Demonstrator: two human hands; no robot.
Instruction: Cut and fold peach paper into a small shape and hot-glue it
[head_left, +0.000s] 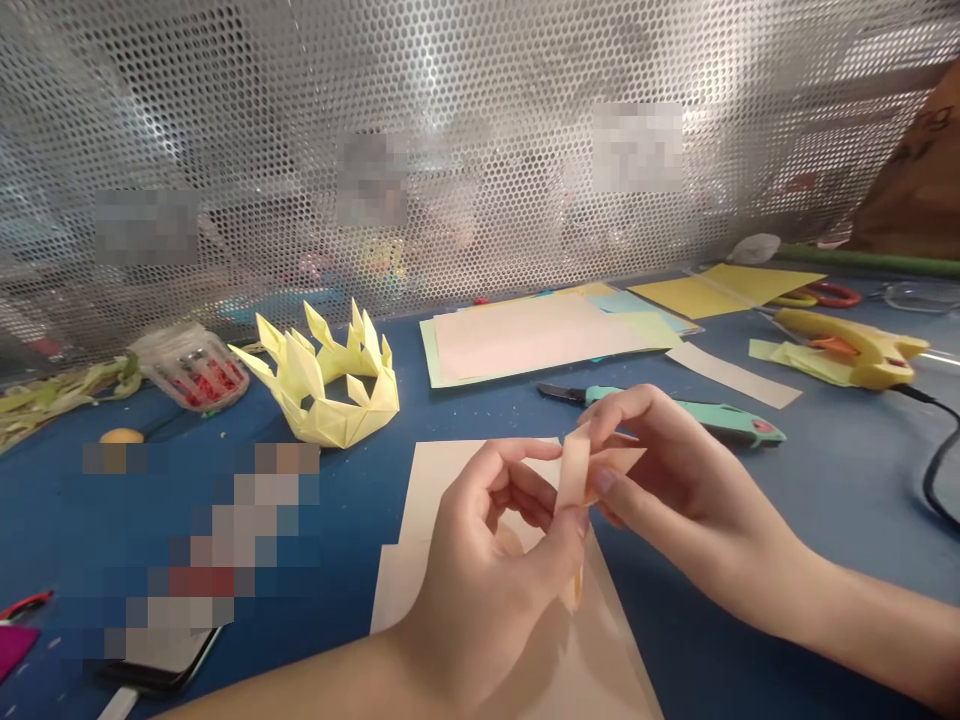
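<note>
Between both hands is a small folded piece of pale pink paper (574, 468), with one pointed flap sticking out to the right. My left hand (499, 560) pinches its lower left side between thumb and fingers. My right hand (660, 490) grips the top and right side, its thumb pressed on the flap. Under the hands lie pale sheets of paper (431, 490). A yellow paper crown (341, 410) with folded points stands to the left. Just behind my right hand rests a teal utility knife (731, 420), its dark blade to the left.
A stack of coloured paper (517, 340) lies behind, with a paper strip (735, 375) beside it. On the right are a yellow glue gun (862, 345) with a black cord and red-handled scissors (832, 294). A clear tub (191, 365) and a phone (165, 650) stand left. Perforated metal (480, 150) closes the back.
</note>
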